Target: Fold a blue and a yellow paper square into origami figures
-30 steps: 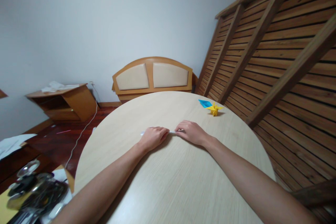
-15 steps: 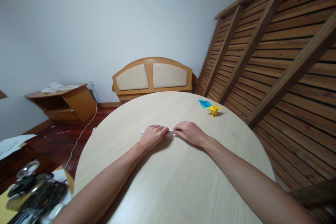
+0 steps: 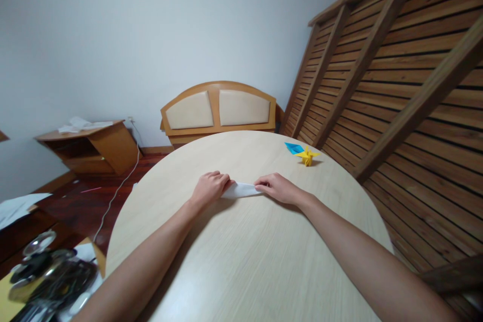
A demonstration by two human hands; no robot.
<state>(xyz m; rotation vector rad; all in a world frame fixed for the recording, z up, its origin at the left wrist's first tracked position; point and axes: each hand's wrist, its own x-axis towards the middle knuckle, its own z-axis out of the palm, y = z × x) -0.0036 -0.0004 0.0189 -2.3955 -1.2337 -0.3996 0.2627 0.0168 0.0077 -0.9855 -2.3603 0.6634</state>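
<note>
A white folded paper [image 3: 241,190] stretches between my two hands, low over the middle of the round table [image 3: 279,261]. My left hand [image 3: 211,185] is closed on its left end, and the fingers cover that end. With thumb and fingers, my right hand [image 3: 277,187] pinches the right end. Beyond my right hand stands a yellow origami figure [image 3: 307,157] with pointed tips. Just left of it and touching or nearly so lies a blue folded paper [image 3: 294,148].
A wooden headboard [image 3: 216,109] with pale panels stands behind the table. Wooden slatted panels [image 3: 377,90] lean along the right. At lower left are a cluttered surface with dark and clear items [image 3: 56,276] and a white cable [image 3: 113,196] on the floor. A low cabinet [image 3: 98,148] holds papers.
My hands have moved apart, the left one shifting left and the right one slightly right. More of the white paper shows between them, as a wider strip.
</note>
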